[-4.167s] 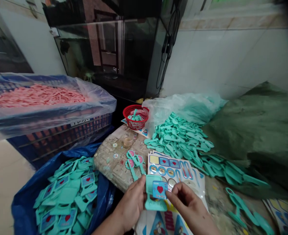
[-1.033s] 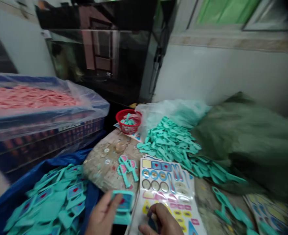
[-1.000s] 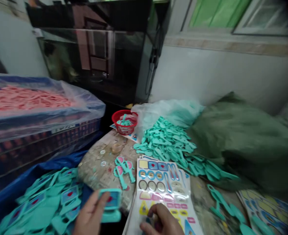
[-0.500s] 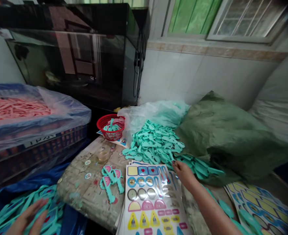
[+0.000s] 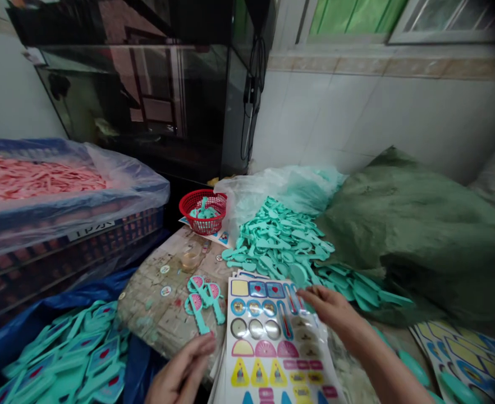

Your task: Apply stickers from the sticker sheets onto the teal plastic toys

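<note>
Foreground, 7 o'clock: the left hand (image 5: 180,367), fingers loosely parted and slightly curled, holding nothing, just beside the stack of printed sticker sheets (image 5: 268,359). At 1 o'clock, the right hand (image 5: 334,314) is open, its fingers extended and nearly flat, with nothing visible in its grip. The fingertips lie over the upper right part of the stack; contact with the top sheet cannot be told.

At 8 o'clock, a blue plastic bag (image 5: 136,370) holds teal plastic pieces with heart stickers (image 5: 102,356). At 11 o'clock, a worn speckled mat (image 5: 155,303) bears three teal and pink fan-shaped pieces (image 5: 201,300), lying just left of the stack, and a small glass (image 5: 191,259). Further sticker sheets (image 5: 462,365) lie at 3 o'clock.

Mid-distance: a heap of loose teal plastic parts (image 5: 273,241) at 12 o'clock, spilling toward a green sack (image 5: 416,241) at 2 o'clock. A red basket (image 5: 201,210) with teal parts stands at 11 o'clock. At 10 o'clock, a crate of pink parts (image 5: 32,179) lies under plastic sheeting.

Background: a dark glass tank (image 5: 125,101) and a tiled wall (image 5: 323,112).
</note>
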`<control>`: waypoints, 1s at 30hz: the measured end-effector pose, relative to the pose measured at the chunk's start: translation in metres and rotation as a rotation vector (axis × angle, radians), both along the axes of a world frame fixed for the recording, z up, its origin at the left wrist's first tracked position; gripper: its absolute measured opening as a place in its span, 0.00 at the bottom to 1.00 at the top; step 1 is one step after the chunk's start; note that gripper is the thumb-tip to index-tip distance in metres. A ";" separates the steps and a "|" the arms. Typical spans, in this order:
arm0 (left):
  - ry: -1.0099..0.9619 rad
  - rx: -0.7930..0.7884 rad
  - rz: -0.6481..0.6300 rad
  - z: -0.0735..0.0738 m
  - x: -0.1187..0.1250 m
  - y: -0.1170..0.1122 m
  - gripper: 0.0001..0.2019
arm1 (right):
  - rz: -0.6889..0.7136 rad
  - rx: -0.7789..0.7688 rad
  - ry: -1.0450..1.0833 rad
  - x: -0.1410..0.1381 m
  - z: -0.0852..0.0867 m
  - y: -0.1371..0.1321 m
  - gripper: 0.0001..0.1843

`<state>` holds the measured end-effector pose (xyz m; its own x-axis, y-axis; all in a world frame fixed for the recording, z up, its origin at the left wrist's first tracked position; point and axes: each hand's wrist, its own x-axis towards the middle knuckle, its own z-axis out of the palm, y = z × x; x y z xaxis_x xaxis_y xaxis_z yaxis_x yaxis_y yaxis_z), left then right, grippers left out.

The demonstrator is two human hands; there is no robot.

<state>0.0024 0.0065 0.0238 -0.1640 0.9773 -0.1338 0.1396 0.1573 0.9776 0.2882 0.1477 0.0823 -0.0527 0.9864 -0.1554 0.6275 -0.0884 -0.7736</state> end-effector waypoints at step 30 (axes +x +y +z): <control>-0.687 -0.362 -0.041 -0.002 0.052 0.018 0.15 | 0.366 0.211 -0.233 -0.028 -0.043 -0.047 0.08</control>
<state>0.0541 0.0243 0.0216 0.1071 0.8568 -0.5044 -0.4667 0.4912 0.7354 0.2597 0.1002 0.0393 -0.3897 0.9209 -0.0029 0.7466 0.3141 -0.5864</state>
